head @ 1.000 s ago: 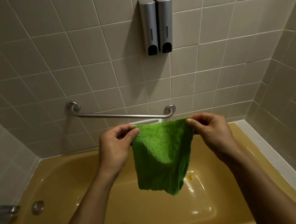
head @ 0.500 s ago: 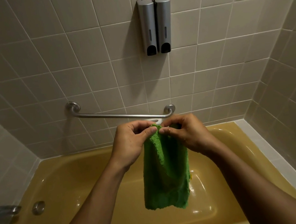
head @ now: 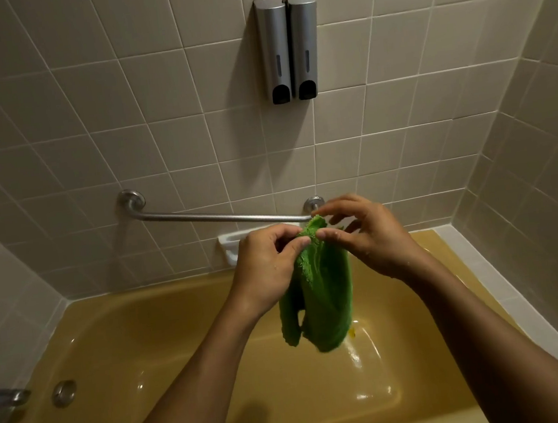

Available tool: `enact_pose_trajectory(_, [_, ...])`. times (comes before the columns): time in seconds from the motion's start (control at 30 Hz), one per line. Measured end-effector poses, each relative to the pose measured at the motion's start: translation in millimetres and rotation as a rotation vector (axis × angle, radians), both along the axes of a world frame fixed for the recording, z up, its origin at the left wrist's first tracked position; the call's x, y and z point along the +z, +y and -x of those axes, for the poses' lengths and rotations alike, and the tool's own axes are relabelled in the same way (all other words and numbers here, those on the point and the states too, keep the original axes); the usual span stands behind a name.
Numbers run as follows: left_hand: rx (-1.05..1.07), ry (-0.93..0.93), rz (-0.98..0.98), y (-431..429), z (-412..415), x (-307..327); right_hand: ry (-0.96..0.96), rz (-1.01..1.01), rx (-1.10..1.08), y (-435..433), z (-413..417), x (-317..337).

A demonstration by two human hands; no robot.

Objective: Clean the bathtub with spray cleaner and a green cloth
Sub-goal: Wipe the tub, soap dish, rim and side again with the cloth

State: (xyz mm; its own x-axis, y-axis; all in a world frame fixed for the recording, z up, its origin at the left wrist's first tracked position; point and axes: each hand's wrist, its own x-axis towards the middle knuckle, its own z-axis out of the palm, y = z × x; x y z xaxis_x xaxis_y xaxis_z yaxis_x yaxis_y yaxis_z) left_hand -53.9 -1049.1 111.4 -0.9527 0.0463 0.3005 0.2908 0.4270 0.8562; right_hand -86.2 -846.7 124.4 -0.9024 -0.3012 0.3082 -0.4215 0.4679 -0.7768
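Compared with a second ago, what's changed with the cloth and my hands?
Both hands moved together, folding the green cloth from spread wide into a narrow hanging bundle. The left hand now pinches its gathered top; the right hand keeps thumb and forefinger at that top, other fingers spread. Bathtub, grab bar and dispensers unchanged.

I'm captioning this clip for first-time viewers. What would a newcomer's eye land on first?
The bright green fluffy cloth, pinched at its top by the left hand and right hand, hangs mid-frame above the mustard-yellow bathtub. On the beige tiled wall above, twin silver wall-mounted dispensers stand out.
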Motion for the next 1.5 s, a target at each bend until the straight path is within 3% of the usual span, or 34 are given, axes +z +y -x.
enact_pose_trajectory(0.2, [0.024, -0.001, 0.082, 0, 9, 10, -0.067, 0.074, -0.051, -3, 6, -1])
enact_pose_trajectory(0.37, [-0.095, -0.105, 0.083, -15, 9, 1, 0.015, 0.072, -0.007, -12, 7, 5])
enact_pose_trajectory(0.63, [-0.159, -0.205, -0.068, -26, 8, -46, 0.108, -0.097, 0.002, -9, 18, 29])
enact_pose_trajectory(0.97, [-0.081, -0.244, -0.173, -4, 24, -95, 0.102, -0.109, -0.06, 19, 32, 51])
enact_pose_trajectory(1.23, [-0.04, -0.209, -0.079, -7, 45, -106, 0.156, 0.11, -0.153, 36, 38, 103])
enact_pose_trajectory(1.5, [-0.048, -0.216, -0.019, -7, 42, -130, 0.248, 0.17, -0.183, 54, 43, 121])
